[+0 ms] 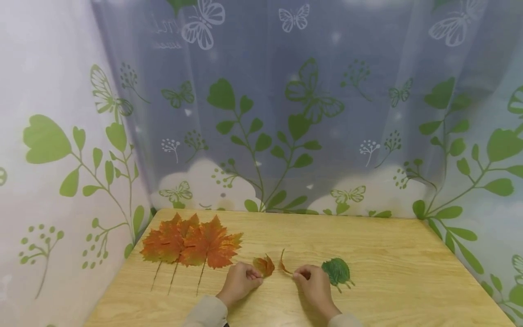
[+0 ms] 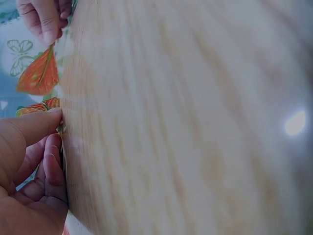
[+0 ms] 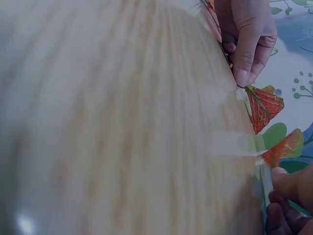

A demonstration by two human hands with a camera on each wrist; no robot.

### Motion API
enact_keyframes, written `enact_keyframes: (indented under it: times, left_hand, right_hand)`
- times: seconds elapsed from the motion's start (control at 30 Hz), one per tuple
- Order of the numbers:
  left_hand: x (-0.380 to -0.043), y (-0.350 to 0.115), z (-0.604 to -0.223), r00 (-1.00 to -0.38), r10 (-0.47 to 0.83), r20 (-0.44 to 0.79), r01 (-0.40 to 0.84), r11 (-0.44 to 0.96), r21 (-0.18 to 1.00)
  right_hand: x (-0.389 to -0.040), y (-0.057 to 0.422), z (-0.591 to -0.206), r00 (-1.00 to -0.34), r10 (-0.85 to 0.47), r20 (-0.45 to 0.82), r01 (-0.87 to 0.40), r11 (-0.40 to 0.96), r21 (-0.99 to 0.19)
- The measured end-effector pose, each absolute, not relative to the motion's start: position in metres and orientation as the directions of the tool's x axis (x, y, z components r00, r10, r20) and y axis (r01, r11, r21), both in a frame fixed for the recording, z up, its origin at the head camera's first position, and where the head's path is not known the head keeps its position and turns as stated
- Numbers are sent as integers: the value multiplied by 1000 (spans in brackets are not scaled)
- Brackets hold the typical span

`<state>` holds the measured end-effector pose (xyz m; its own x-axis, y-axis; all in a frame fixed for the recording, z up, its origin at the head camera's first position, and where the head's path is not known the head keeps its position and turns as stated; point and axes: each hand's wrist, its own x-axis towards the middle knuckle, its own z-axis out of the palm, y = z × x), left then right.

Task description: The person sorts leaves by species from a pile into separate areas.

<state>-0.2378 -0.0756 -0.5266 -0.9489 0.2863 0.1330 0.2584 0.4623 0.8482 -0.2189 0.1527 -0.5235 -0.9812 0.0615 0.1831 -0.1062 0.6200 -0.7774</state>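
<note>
My left hand (image 1: 240, 282) pinches the base of a small orange-brown leaf (image 1: 264, 266) between thumb and finger, low over the table. In my right hand (image 1: 314, 287), thumb and forefinger pinch another small orange leaf (image 1: 283, 262), which stands up nearly edge-on in the head view. The two leaves are held close to each other with a narrow gap. In the left wrist view the right hand's leaf (image 2: 40, 73) shows its orange face, and in the right wrist view the left hand's leaf (image 3: 264, 106) shows red and green with pale veins.
Several large orange maple leaves (image 1: 192, 240) lie overlapping on the left of the wooden table (image 1: 384, 245), stems toward me. Green leaves (image 1: 337, 271) lie stacked just right of my right hand. A curtain (image 1: 261, 104) printed with butterflies and plants hangs behind the table.
</note>
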Motion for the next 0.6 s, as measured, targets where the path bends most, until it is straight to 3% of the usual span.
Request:
enact_keyframes:
  times: [0.2,0.4,0.6]
  left_hand:
    - [-238,-76,-528,-947,280,157,277,468,839]
    - [-238,-75,-527,-946,288,151,276,467,840]
    - [-237,-75,-526,-946,284,159,282,472,835]
  right_hand:
    - [-219,159,-516,-974,-38,223,-188,685,-704]
    - [-219,159,-513,-975,6,221,-160,670,-725]
    - [-219,150,-515,-992,69,106,-61,475,-878]
